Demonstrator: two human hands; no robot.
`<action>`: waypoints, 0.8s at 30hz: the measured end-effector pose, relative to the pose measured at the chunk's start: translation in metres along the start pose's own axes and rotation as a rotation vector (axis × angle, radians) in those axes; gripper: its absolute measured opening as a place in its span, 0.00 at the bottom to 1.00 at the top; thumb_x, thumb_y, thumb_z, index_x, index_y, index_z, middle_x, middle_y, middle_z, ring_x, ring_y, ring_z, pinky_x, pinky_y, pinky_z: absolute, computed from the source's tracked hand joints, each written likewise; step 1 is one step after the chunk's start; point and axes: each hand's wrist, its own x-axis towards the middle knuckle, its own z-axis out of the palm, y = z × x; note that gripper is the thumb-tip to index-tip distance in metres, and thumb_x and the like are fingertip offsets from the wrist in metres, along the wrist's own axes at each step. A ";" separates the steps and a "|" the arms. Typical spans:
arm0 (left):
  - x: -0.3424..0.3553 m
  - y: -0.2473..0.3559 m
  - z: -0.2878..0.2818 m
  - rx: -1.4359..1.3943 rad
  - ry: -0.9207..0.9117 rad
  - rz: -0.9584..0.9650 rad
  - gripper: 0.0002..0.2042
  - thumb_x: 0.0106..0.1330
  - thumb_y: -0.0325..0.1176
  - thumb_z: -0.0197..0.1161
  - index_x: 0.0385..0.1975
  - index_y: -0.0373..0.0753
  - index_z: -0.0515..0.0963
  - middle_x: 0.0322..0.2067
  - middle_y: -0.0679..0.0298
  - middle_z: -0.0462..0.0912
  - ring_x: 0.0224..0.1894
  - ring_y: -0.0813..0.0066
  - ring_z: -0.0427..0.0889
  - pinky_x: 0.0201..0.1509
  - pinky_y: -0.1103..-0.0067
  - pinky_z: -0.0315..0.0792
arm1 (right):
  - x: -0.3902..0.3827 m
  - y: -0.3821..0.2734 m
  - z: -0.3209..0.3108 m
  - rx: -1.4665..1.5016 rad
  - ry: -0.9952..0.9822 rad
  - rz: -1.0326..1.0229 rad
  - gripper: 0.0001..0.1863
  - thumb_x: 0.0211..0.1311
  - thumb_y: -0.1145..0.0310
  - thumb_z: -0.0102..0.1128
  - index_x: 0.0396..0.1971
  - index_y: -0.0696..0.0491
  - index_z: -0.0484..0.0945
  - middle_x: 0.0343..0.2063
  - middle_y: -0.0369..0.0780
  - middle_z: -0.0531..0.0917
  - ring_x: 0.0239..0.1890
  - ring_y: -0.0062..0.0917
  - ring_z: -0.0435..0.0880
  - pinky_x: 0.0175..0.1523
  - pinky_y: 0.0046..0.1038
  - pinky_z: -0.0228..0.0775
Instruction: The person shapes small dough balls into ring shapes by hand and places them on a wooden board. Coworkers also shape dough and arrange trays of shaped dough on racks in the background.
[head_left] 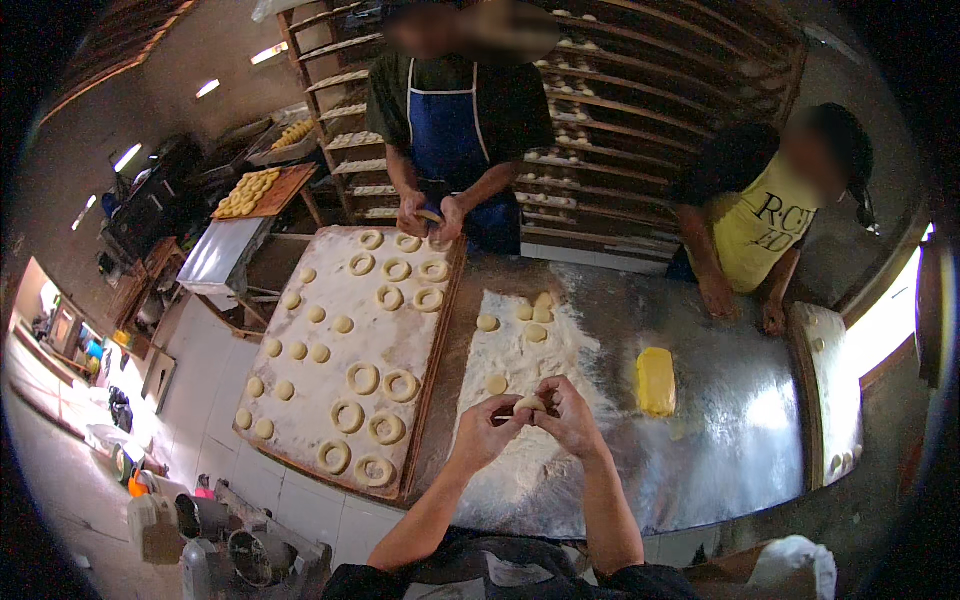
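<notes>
Both my hands pinch a small pale dough piece point(530, 404) above the floured middle of the metal worktable point(730, 460). My left hand point(492, 426) and my right hand point(565, 420) meet at it, fingers curled. Loose dough rounds point(488, 323) lie on the flour just beyond. To my left is a floury board point(300, 380) with several rings point(362, 378) and rounds point(342, 325). A yellow block point(655, 380) sits on the metal to my right.
A co-worker in a blue apron point(448, 130) holds something at the board's far end. Another in yellow point(760, 220) leans on the table's right. Racks of trays point(610, 90) stand behind, a side table point(220, 250) at left, machinery point(260, 550) low left, another board point(830, 400) far right.
</notes>
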 end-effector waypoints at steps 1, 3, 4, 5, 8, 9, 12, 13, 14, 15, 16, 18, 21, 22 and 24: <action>-0.001 0.001 0.000 -0.002 0.027 0.030 0.13 0.63 0.34 0.66 0.43 0.33 0.80 0.28 0.56 0.84 0.27 0.72 0.83 0.35 0.75 0.77 | 0.003 -0.002 0.003 -0.034 -0.006 -0.018 0.19 0.56 0.75 0.65 0.46 0.55 0.69 0.35 0.37 0.77 0.37 0.20 0.78 0.39 0.27 0.71; 0.000 0.001 -0.001 0.106 0.058 0.080 0.13 0.59 0.30 0.67 0.42 0.33 0.80 0.29 0.56 0.83 0.30 0.66 0.83 0.36 0.73 0.77 | 0.017 0.000 0.014 -0.062 0.115 0.027 0.18 0.57 0.74 0.63 0.46 0.55 0.70 0.38 0.39 0.78 0.40 0.23 0.77 0.42 0.31 0.71; 0.001 -0.001 -0.002 0.215 0.057 0.092 0.13 0.56 0.27 0.68 0.41 0.33 0.79 0.31 0.55 0.82 0.33 0.63 0.83 0.38 0.73 0.77 | 0.029 0.003 0.027 -0.044 0.242 0.129 0.17 0.58 0.74 0.61 0.47 0.55 0.70 0.40 0.40 0.78 0.42 0.24 0.77 0.43 0.33 0.71; 0.002 -0.003 -0.006 0.323 0.049 0.096 0.13 0.53 0.25 0.69 0.40 0.34 0.79 0.33 0.55 0.82 0.36 0.60 0.83 0.40 0.72 0.77 | 0.033 0.007 0.038 -0.276 0.309 -0.024 0.17 0.61 0.72 0.56 0.50 0.54 0.69 0.42 0.40 0.77 0.45 0.27 0.76 0.46 0.35 0.71; 0.000 -0.013 -0.019 0.568 0.230 0.332 0.20 0.50 0.17 0.65 0.45 0.33 0.73 0.33 0.55 0.76 0.40 0.59 0.79 0.40 0.71 0.76 | 0.036 0.013 0.059 -0.004 0.160 -0.225 0.24 0.56 0.73 0.57 0.55 0.54 0.67 0.40 0.40 0.76 0.44 0.29 0.76 0.51 0.32 0.69; -0.001 -0.017 -0.025 0.578 0.322 0.407 0.22 0.50 0.17 0.64 0.48 0.34 0.70 0.37 0.52 0.74 0.40 0.55 0.78 0.42 0.69 0.75 | 0.034 0.013 0.065 0.216 0.000 -0.156 0.27 0.53 0.74 0.59 0.56 0.54 0.66 0.38 0.40 0.76 0.42 0.29 0.77 0.51 0.30 0.68; -0.006 -0.028 -0.029 0.411 0.406 0.461 0.25 0.54 0.16 0.60 0.53 0.34 0.64 0.43 0.50 0.70 0.41 0.53 0.77 0.49 0.67 0.73 | 0.019 0.004 0.068 0.661 -0.252 -0.035 0.29 0.54 0.65 0.60 0.57 0.54 0.64 0.45 0.44 0.77 0.45 0.31 0.77 0.51 0.29 0.69; -0.006 -0.032 -0.029 0.155 0.268 0.395 0.24 0.57 0.16 0.58 0.54 0.33 0.63 0.40 0.54 0.73 0.41 0.58 0.78 0.50 0.69 0.72 | 0.018 -0.001 0.069 0.865 -0.319 -0.111 0.28 0.55 0.63 0.60 0.56 0.54 0.65 0.46 0.44 0.77 0.46 0.30 0.77 0.50 0.28 0.70; -0.006 -0.036 -0.034 -0.120 0.091 0.330 0.23 0.58 0.16 0.57 0.54 0.34 0.62 0.38 0.57 0.73 0.42 0.63 0.78 0.49 0.71 0.71 | 0.015 -0.005 0.073 0.922 -0.202 0.056 0.24 0.59 0.56 0.56 0.52 0.53 0.67 0.42 0.45 0.79 0.40 0.29 0.80 0.42 0.25 0.72; -0.005 -0.039 -0.039 -0.396 -0.098 0.263 0.22 0.59 0.17 0.55 0.54 0.34 0.62 0.36 0.59 0.74 0.42 0.67 0.77 0.48 0.73 0.71 | 0.016 -0.010 0.078 0.944 -0.137 0.078 0.23 0.62 0.55 0.54 0.52 0.54 0.68 0.39 0.43 0.79 0.38 0.28 0.80 0.43 0.26 0.72; -0.003 -0.041 -0.046 -0.506 -0.059 0.258 0.19 0.62 0.21 0.54 0.53 0.34 0.63 0.36 0.61 0.75 0.41 0.70 0.77 0.47 0.76 0.70 | 0.015 -0.014 0.085 0.969 -0.096 0.088 0.22 0.64 0.54 0.51 0.51 0.54 0.68 0.36 0.42 0.79 0.37 0.28 0.79 0.45 0.26 0.72; 0.002 -0.040 -0.061 -0.733 -0.002 0.245 0.14 0.67 0.28 0.52 0.51 0.35 0.66 0.37 0.63 0.76 0.39 0.76 0.75 0.45 0.81 0.68 | 0.017 -0.021 0.103 0.658 0.092 0.138 0.24 0.68 0.48 0.48 0.50 0.53 0.70 0.26 0.36 0.77 0.29 0.24 0.77 0.40 0.26 0.73; 0.009 -0.030 -0.077 -0.253 0.208 0.057 0.13 0.73 0.40 0.47 0.46 0.37 0.69 0.31 0.54 0.80 0.32 0.68 0.81 0.36 0.74 0.71 | 0.021 -0.025 0.131 -0.317 0.062 -0.208 0.29 0.66 0.43 0.49 0.52 0.54 0.68 0.24 0.35 0.75 0.24 0.18 0.72 0.28 0.22 0.65; 0.007 -0.026 -0.080 -0.057 0.212 0.089 0.13 0.73 0.41 0.47 0.45 0.37 0.69 0.29 0.52 0.80 0.31 0.64 0.82 0.34 0.72 0.72 | 0.023 -0.025 0.138 0.057 0.007 -0.147 0.34 0.66 0.38 0.47 0.54 0.55 0.67 0.24 0.33 0.74 0.23 0.15 0.70 0.27 0.21 0.62; 0.003 -0.020 -0.090 0.291 0.231 0.276 0.15 0.74 0.45 0.45 0.43 0.39 0.69 0.24 0.45 0.79 0.27 0.47 0.82 0.27 0.61 0.72 | 0.029 -0.022 0.150 0.447 0.202 -0.058 0.35 0.66 0.37 0.46 0.56 0.55 0.67 0.22 0.32 0.73 0.22 0.15 0.69 0.27 0.20 0.60</action>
